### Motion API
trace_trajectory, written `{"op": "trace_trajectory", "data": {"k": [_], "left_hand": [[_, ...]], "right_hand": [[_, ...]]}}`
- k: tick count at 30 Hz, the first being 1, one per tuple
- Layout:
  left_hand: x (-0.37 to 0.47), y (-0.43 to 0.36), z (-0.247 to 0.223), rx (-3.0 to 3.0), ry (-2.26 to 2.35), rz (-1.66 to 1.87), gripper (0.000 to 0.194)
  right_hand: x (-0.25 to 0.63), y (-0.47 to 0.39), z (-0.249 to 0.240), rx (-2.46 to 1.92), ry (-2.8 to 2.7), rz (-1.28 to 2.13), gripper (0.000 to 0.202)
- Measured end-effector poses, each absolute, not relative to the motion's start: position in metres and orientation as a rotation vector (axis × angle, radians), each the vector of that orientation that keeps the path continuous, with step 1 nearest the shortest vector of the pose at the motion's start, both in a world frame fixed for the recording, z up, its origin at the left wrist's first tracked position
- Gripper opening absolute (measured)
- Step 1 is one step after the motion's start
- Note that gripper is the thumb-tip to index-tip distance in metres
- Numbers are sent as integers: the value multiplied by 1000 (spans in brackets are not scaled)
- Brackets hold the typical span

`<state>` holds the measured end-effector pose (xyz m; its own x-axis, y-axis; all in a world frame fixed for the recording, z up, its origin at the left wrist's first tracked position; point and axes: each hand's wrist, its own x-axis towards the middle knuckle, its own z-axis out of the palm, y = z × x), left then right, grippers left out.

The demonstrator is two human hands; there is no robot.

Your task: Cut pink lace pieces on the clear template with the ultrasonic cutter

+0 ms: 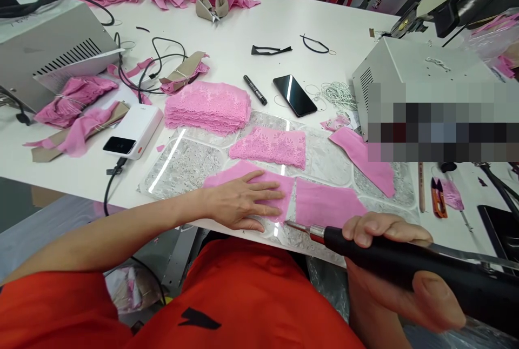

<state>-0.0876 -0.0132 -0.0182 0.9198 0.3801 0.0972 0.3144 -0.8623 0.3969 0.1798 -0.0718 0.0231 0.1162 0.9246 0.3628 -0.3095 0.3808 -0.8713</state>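
Left hand [243,200]: bare, palm down, fingers spread, gripping nothing; it lies flat on a plain pink fabric piece [239,172], which rests at the near edge of a grey patterned mat [186,160] on a white table [324,25]. Right hand [379,281]: closed round a black-handled tool [405,265], held low over the near table edge; its slim metal tip [299,226] points left and sits at the near right corner of that piece, though whether it touches the cloth cannot be told. Second plain pink piece [328,203]: flat on the mat, just right of the first, a narrow gap between. Lace piece [270,146]: single, pink, flat, just beyond the first. Lace stack [207,106]: pink, layered, at the mat's far left. Pink strip [367,162]: slanting across the mat's right side. Black marker [255,89] and dark phone [295,95]: side by side beyond the mat. White power bank [133,130]: left of the mat, cable attached. Orange-handled snips [438,198]: right of the mat.
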Motion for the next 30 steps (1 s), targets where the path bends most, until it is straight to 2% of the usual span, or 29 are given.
{"op": "trace_trajectory", "data": {"k": [7,15,20,26,30], "left_hand": [[-87,-13,-19,2700,489,295,44],[-87,-14,-21,2737,485,277,45],[-91,-13,-15,2706,500,270,47],[-134,-16,3,2621,743,406,38],[-175,-27,1,2619,943,378,42]], "right_hand": [[178,-72,21,-730,-1101,1035,28],[174,-76,26,-789,-1104,1038,19],[178,-72,24,-745,-1115,1009,23],[180,-64,21,-726,-1129,936,28],[184,-69,7,-774,-1061,990,30]]}}
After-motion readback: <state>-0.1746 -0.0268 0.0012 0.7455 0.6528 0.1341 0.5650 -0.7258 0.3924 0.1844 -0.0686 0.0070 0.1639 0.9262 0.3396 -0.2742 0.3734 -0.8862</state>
